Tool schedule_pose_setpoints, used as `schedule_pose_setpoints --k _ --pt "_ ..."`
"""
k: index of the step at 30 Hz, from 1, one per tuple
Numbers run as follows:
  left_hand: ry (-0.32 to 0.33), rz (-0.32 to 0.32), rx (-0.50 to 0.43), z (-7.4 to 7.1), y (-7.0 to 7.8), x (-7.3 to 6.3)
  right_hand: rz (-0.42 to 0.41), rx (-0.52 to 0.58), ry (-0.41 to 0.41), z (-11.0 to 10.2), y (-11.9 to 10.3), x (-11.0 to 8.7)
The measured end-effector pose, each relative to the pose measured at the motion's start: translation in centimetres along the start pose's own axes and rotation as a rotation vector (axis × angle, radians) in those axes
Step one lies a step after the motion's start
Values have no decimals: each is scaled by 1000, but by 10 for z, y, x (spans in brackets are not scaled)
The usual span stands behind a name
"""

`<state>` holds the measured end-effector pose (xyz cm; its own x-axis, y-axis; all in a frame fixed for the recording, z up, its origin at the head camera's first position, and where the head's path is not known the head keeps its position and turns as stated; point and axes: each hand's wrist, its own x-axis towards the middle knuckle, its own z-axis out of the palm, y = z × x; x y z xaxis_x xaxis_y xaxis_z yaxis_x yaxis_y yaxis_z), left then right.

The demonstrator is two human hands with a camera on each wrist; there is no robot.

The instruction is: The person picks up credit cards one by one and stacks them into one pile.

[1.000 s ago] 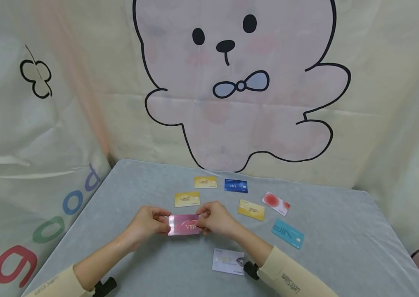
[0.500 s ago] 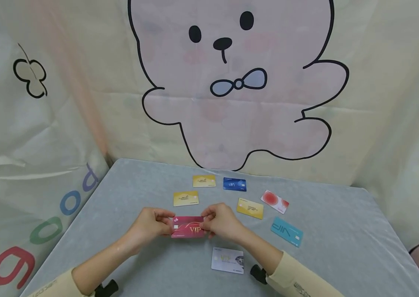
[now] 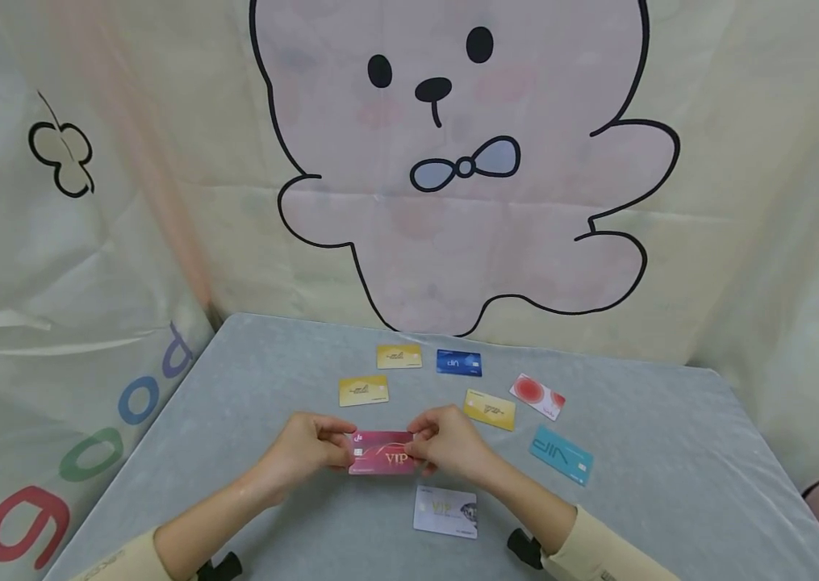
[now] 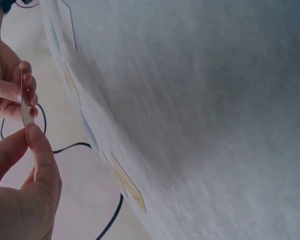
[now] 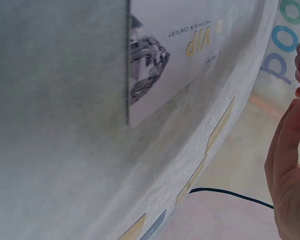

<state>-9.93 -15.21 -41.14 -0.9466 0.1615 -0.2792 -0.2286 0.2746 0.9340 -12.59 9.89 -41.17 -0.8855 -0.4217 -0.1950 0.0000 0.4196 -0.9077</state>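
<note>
A pink-red VIP card is held up off the table between both hands in the head view. My left hand pinches its left edge, and my right hand pinches its right edge. In the left wrist view the card shows nearly edge-on, the left hand below it and the right hand above. Just below the hands, a silver-white VIP card with a diamond picture lies flat; it fills much of the right wrist view, where the right hand is at the right edge.
On the grey cloth-covered table lie yellow cards, a dark blue card, a white card with red circles and a teal card. A printed cloth backdrop hangs behind the table's far edge.
Both hands have shifted right and slightly nearer with the pink-red card. Its face has lost its bright glare and now shows clearly. The cards on the table stay where they were.
</note>
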Motion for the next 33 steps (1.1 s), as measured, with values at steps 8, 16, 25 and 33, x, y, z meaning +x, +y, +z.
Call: schedule_pose_setpoints --k 8,16,25,33 --pt "-63 20 -35 9 3 2 5 -28 17 -8 5 -11" --pt "-104 27 -54 19 7 6 40 -28 40 -16 9 -21" --pt "-125 47 -39 31 11 9 76 6 41 -24 17 -30" --pt "-156 60 -44 42 12 16 121 21 77 -31 23 -37"
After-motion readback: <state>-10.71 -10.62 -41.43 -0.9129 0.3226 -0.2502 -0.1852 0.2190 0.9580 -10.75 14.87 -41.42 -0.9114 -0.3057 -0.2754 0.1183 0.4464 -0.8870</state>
